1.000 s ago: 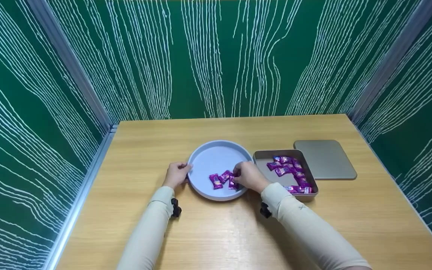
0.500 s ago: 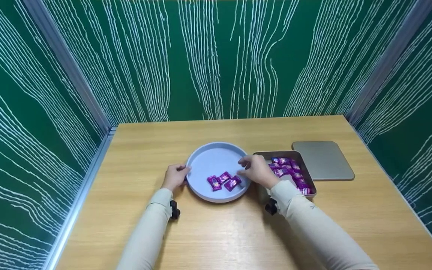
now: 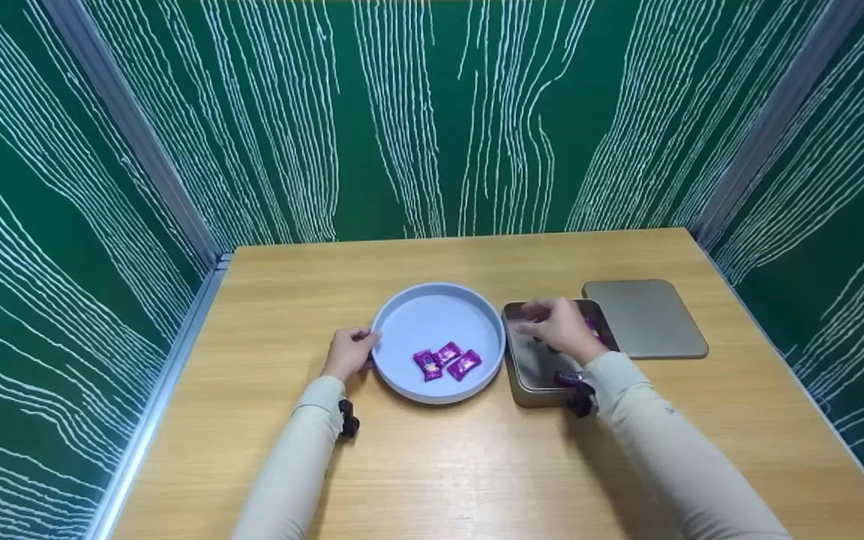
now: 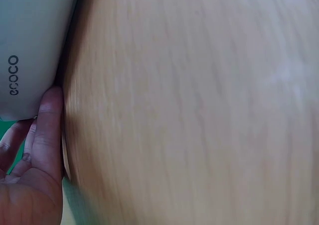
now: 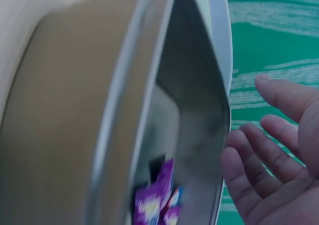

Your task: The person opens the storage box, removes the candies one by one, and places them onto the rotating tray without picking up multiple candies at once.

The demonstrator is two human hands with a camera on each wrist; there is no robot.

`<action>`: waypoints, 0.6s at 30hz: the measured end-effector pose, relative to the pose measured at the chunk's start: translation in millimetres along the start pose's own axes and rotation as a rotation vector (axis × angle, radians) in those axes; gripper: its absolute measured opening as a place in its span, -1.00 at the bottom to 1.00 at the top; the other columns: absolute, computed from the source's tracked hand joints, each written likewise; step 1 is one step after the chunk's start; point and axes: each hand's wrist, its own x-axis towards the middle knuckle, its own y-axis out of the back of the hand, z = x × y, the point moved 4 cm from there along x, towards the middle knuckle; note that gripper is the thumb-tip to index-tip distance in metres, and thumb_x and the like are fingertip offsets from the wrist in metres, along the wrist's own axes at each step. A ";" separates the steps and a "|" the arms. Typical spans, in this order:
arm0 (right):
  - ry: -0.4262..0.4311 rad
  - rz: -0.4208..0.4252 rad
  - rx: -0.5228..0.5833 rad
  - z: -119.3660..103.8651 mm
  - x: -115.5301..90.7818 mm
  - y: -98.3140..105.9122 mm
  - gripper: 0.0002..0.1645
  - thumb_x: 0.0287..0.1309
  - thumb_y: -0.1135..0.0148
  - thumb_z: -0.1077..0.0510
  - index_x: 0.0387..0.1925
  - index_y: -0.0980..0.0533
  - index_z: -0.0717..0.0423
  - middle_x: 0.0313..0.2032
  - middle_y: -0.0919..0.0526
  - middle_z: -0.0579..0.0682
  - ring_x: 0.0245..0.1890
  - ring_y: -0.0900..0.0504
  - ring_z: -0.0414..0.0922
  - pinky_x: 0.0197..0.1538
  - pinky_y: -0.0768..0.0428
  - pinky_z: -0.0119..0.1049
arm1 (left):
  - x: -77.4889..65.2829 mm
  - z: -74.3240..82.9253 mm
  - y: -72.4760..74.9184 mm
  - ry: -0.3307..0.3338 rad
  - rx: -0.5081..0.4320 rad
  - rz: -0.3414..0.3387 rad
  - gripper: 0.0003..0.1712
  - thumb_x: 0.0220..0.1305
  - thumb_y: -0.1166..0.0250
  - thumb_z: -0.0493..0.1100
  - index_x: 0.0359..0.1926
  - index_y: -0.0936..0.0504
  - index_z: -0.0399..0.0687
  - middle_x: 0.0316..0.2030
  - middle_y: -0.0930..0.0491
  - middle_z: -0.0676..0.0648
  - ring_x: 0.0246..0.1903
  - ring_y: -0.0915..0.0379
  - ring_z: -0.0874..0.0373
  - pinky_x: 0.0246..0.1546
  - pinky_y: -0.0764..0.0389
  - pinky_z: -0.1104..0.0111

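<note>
A round light-blue dish point(image 3: 432, 315) with a raised rim holds three purple-wrapped candies point(image 3: 446, 354) near its front. My left hand point(image 3: 351, 352) grips the dish's left edge. In the left wrist view, fingers of that hand touch the dish's outer wall point(image 4: 30, 41), which bears the word "ecoco". My right hand point(image 3: 561, 328) hovers over a rectangular metal tin point(image 3: 526, 390), thumb and fingers spread apart and nothing between them. Inside the tin lie more purple candies point(image 5: 152, 200), mostly hidden by the hand in the head view.
Behind and to the right of the tin, a flat metal lid point(image 3: 649, 319) lies on the wooden table point(image 3: 432, 472). The tin stands right beside the dish. Green panels with white lines point(image 3: 402, 120) enclose the table's back and sides.
My right hand has let go of a candy in the dish and moved right, over the tin. My left hand keeps its grip on the dish's edge.
</note>
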 end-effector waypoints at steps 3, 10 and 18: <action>-0.035 0.011 -0.015 12.4 -1.7 9.0 -0.49 0.28 -0.55 0.18 0.17 -0.66 0.39 0.08 -0.78 0.34 -0.07 -0.80 0.10 0.02 -0.78 -0.11 | 0.2 -0.2 0.5 0.012 0.002 -0.002 -0.64 0.57 -0.33 -0.14 0.16 -0.73 -0.35 -0.10 -0.72 -0.19 -0.29 -0.66 0.16 -0.33 -0.83 0.35; -0.077 0.020 -0.021 38.8 -3.6 20.5 -0.54 0.26 -0.54 0.22 0.06 -0.67 0.49 -0.08 -0.81 0.33 -0.31 -0.79 -0.07 -0.25 -0.66 -0.44 | 0.6 -0.1 0.3 0.020 0.001 -0.005 -0.64 0.57 -0.33 -0.14 0.16 -0.73 -0.34 -0.08 -0.72 -0.20 -0.24 -0.66 0.13 -0.26 -0.85 0.32; -0.144 0.066 -0.102 56.7 -9.4 24.0 -0.55 0.18 -0.59 0.17 -0.06 -0.70 0.48 -0.10 -0.80 0.37 -0.09 -0.75 0.21 0.05 -0.71 0.01 | 0.3 -0.4 -0.3 0.014 0.008 -0.002 -0.64 0.57 -0.34 -0.14 0.17 -0.73 -0.34 -0.06 -0.73 -0.22 -0.24 -0.68 0.13 -0.25 -0.86 0.31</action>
